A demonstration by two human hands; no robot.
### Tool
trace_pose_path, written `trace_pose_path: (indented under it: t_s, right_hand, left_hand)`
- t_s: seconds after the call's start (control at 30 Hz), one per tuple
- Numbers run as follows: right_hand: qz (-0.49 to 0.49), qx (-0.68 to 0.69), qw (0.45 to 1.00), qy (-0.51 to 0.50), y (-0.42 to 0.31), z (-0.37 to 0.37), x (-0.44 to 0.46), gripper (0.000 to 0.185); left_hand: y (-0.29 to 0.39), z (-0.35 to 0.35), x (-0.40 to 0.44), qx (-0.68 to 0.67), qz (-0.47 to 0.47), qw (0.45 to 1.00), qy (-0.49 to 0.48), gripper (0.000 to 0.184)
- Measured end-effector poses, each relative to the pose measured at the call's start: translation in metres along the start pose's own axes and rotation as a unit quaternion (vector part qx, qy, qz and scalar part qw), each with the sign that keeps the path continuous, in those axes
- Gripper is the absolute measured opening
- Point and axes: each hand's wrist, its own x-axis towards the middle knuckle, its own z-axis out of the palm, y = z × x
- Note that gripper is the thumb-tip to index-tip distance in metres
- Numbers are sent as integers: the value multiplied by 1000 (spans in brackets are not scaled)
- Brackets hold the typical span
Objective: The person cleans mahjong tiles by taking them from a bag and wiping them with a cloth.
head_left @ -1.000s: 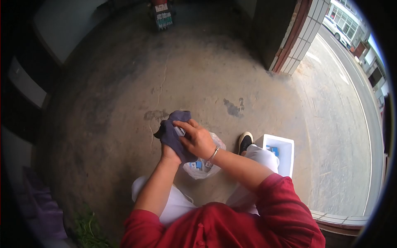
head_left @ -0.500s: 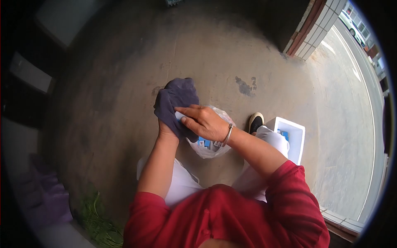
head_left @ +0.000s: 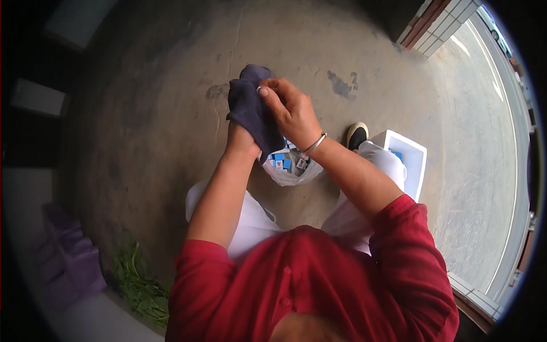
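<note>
A dark purple-grey cloth (head_left: 250,108) is draped over my left hand (head_left: 244,139), whose fingers are hidden beneath it; only the heel of the hand and the wrist show. Against the cloth, my right hand (head_left: 293,111) is closed in a pinch between thumb and forefinger. A sliver of a white mahjong tile (head_left: 260,88) shows at the thumb tip, mostly covered. Below both hands, between my knees, sits a clear plastic bag (head_left: 288,178) with several white-and-blue mahjong tiles (head_left: 279,162) in it.
A white foam box (head_left: 420,171) with some blue pieces (head_left: 397,154) stands beside my right leg. Green leafy stalks (head_left: 139,279) lie at lower left near a purple object (head_left: 71,253). A tiled pillar (head_left: 439,25) stands at the doorway, upper right.
Both hands and the cloth have moved up and slightly right in view. The white-and-blue tile, plainly visible in my right fingers before, is now mostly hidden. The view has tilted a little.
</note>
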Motion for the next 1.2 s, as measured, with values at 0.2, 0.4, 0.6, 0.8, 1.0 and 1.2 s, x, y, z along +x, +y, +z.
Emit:
trace_pose_path:
  t_s: [0.2,0.4,0.6,0.8,1.0,1.2]
  right_hand:
    - [-92,-87,989,-70,-11,-2,3,25]
    - [-196,-208,947,-147,-28,1,-13,27]
    - [-167,-159,963,-141,-30,-8,-6,28]
    - [-174,-194,964,-56,-26,-14,8,24]
    - [-215,-184,952,-118,-28,-7,-6,23]
    - [106,109,956,-252,-21,-9,-11,28]
  left_hand:
    - [7,-9,0,45,46,988,-142,43]
    - [22,-17,-5,-57,50,996,-52,50]
    - [26,-3,0,53,72,989,-121,32]
    - [20,33,-11,29,76,995,-56,22]
    - [30,-2,-4,3,101,990,-100,35]
    - [35,-29,6,11,122,962,-243,39]
